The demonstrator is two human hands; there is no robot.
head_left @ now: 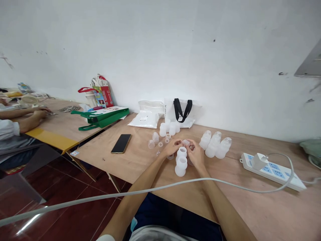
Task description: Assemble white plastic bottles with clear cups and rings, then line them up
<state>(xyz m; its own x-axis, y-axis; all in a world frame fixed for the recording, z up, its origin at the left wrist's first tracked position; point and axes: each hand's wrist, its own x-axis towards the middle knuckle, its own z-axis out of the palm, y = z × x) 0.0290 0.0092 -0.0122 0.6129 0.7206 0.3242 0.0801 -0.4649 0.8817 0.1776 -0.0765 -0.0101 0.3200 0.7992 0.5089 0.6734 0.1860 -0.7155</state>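
My left hand point(172, 147) and my right hand point(196, 153) meet over the wooden table point(140, 160), both pinching a small clear plastic cap point(185, 143) between their fingertips. Just below the hands stand two white translucent bottles point(181, 161), one in front of the other. Three finished bottles with clear caps point(215, 144) lie to the right of my right hand. Small clear caps and rings point(155, 140) lie scattered left of my left hand, with several white bottle bodies point(170, 128) behind them.
A black phone point(121, 143) lies on the left. A white power strip point(273, 170) with a plug and cable sits right. White bags point(183, 112) lean on the wall. Green bags point(105, 117) lie beyond. Another person's arms point(27, 118) rest on the neighbouring table.
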